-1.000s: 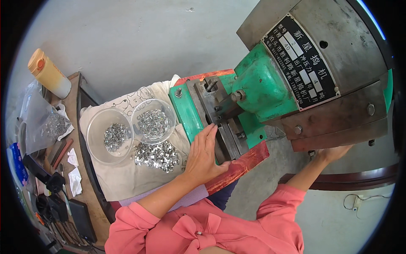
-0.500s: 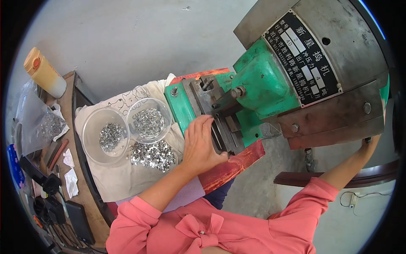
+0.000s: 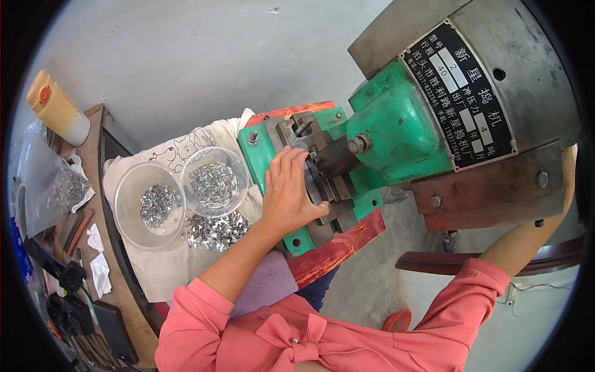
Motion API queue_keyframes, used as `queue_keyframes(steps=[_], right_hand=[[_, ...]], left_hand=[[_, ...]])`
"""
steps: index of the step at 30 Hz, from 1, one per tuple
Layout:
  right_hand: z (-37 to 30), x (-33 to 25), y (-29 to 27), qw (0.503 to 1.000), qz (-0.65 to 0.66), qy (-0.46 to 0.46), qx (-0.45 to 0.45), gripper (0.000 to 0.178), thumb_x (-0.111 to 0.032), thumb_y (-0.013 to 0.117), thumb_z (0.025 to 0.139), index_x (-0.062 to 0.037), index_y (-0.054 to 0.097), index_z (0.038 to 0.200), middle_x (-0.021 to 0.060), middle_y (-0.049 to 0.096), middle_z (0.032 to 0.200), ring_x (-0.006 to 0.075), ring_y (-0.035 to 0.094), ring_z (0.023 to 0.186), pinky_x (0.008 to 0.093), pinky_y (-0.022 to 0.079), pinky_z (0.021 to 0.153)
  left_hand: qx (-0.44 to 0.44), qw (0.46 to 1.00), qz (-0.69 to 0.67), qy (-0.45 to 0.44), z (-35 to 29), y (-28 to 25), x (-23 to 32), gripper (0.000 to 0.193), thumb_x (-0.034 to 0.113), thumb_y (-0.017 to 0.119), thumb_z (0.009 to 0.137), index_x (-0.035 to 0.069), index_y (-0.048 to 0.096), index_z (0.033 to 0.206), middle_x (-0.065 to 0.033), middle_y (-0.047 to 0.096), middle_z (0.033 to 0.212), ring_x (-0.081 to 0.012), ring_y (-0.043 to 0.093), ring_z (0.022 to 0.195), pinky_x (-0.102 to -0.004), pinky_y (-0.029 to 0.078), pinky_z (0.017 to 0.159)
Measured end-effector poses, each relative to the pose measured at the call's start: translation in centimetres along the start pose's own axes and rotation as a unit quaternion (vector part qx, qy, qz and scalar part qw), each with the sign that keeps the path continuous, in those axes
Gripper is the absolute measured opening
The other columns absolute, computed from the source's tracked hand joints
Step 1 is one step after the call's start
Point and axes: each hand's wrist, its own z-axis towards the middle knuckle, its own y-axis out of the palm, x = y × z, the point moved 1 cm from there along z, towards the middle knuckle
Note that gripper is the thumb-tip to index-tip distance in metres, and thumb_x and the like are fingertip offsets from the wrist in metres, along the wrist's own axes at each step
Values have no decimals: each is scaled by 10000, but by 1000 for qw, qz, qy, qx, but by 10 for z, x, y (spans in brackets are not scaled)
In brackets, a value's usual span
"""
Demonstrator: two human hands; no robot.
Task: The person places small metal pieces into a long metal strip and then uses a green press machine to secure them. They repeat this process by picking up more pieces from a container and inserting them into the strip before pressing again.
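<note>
My left hand point(image 3: 286, 189) lies along the left side of a dark steel die block point(image 3: 318, 186) on the bed of a green press point(image 3: 396, 130). Fingertips at its far end and thumb at its near end bracket the block. Just to the right, the dark ram point(image 3: 338, 156) reaches down to the die. Whether a small piece sits under the ram is hidden. My right forearm point(image 3: 527, 239) reaches up behind the machine's right side, which conceals the hand.
Left of the press, a cloth holds two clear tubs of small metal pieces point(image 3: 149, 239) point(image 3: 245, 186) and a loose heap of shiny pieces point(image 3: 217, 230). A wooden bench point(image 3: 133, 297) carries a yellowish bottle point(image 3: 59, 111), tools and paper scraps. A red round object point(image 3: 396, 321) is on the floor.
My left hand has moved away from me along the bed, with the dark block still between fingers and thumb. More of the green base's near corner shows. The view has shifted slightly.
</note>
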Motion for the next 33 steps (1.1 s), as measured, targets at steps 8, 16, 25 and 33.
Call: queue_keyframes(steps=[8,16,25,33], right_hand=[[-73,142,12,988,10,-26,153,546,-521,548,1012,8,550,1146,83,571,727,191,571,580,318,477,527],[-132,235,47,972,7,-10,234,532,-496,560,1006,11,551,1165,85,579,785,190,576,637,318,477,575],[-95,179,11,979,28,-21,203,519,-468,574,1000,15,552,1187,87,588,851,190,583,702,318,476,629],[-77,142,9,984,29,-13,177,509,-443,586,993,18,552,1206,89,595,909,189,588,760,318,476,677]], left_hand=[[-4,1000,-12,3,-1,3,-1,977,258,879,559,-23,428,1379,-169,437,1408,-397,361,1398,-503,342,1117],[-19,1000,-25,3,0,2,-3,1007,249,891,568,2,390,1405,-167,410,1427,-419,343,1394,-527,306,1155],[-22,1000,-9,-17,2,2,1,986,263,870,557,-11,400,1379,-168,403,1416,-419,341,1376,-518,313,1145],[-15,1000,-3,-18,4,2,4,960,264,859,553,-25,415,1353,-171,412,1387,-410,357,1357,-503,316,1144]])
